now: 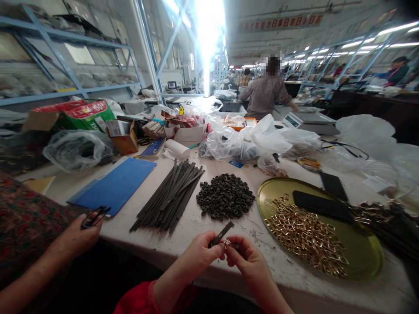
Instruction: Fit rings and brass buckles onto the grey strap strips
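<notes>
My left hand (pixel 206 250) pinches a dark flat strap (pixel 224 231), whose free end points up to the right. Close against it, my right hand (pixel 245 255) grips a small gold rectangular buckle (pixel 227 243) at the strap; whether the strap runs through the buckle I cannot tell. Beyond my hands lie a pile of small dark loops (pixel 225 196) and, left of it, a bundle of dark straps (pixel 170 196). To the right, a round gold tray (pixel 366 257) bears a heap of gold buckles (pixel 307 237) and a black flat case (pixel 322 206).
At the left, a neighbour's hand (pixel 87 226) holds dark-framed glasses (pixel 96 214) beside a blue folder (pixel 114 183). Clear plastic bags (pixel 245 141), boxes and a scale (pixel 309 121) line the far side of the table. Another person (pixel 266 93) stands beyond.
</notes>
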Demonstrator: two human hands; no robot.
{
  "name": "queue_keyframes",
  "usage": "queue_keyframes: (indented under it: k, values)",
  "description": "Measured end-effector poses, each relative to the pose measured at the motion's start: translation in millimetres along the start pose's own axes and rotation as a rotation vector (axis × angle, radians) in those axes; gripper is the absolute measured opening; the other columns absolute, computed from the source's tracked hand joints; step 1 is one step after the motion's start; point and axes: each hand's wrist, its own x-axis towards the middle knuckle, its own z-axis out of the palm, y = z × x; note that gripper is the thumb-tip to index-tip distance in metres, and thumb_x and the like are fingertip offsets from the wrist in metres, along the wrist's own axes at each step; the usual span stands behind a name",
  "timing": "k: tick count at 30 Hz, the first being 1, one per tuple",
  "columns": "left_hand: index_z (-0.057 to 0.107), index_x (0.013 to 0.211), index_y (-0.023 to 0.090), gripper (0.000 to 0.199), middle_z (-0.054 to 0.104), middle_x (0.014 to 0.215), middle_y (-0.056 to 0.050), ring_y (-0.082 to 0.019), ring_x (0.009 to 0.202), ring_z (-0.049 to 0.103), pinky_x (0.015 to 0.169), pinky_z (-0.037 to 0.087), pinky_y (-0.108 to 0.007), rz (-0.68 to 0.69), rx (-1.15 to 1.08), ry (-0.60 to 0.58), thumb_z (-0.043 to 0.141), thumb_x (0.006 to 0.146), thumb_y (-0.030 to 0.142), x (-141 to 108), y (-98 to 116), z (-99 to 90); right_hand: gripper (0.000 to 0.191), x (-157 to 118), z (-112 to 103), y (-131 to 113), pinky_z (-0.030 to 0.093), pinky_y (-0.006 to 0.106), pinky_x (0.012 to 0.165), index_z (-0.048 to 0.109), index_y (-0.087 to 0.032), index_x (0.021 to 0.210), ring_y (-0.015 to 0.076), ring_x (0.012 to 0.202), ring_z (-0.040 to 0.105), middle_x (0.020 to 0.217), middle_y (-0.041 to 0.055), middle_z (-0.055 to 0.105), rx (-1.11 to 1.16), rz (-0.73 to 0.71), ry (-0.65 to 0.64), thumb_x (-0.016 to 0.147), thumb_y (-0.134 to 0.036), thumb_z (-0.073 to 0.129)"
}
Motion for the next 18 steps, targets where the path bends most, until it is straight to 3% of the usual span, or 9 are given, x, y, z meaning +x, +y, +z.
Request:
queue_keyframes:
  k: [10,18]
  values:
    - [0.049,0.066,0.016,0.023,0.052,0.058,0.003,-0.012,0.056,0.047,0.054,0.033,-0.023,-0.007,0.189,0.036,0.048,0.077,0.036,3.8,-1.4,0.6,0.039,3.1,-1.1,0.0,0.040,0.024,0.049,0.061,-0.016,0.085,0.0116,0.048,0.050,0.055,-0.0022,0.058,-0.087,0.002,-0.067,0.069,-0.051,0.065]
    - [0.047,0.064,0.018,0.019,0.049,0.056,0.004,-0.013,0.055,0.046,0.052,0.031,-0.023,0.010,0.294,0.080,0.047,0.076,0.032,11.6,-12.3,2.3,0.040,1.1,0.4,7.2,0.046,0.026,0.053,0.064,-0.016,0.098,0.0153,0.054,0.058,0.062,0.0015,0.063,-0.298,-0.138,-0.042,0.079,-0.049,0.053]
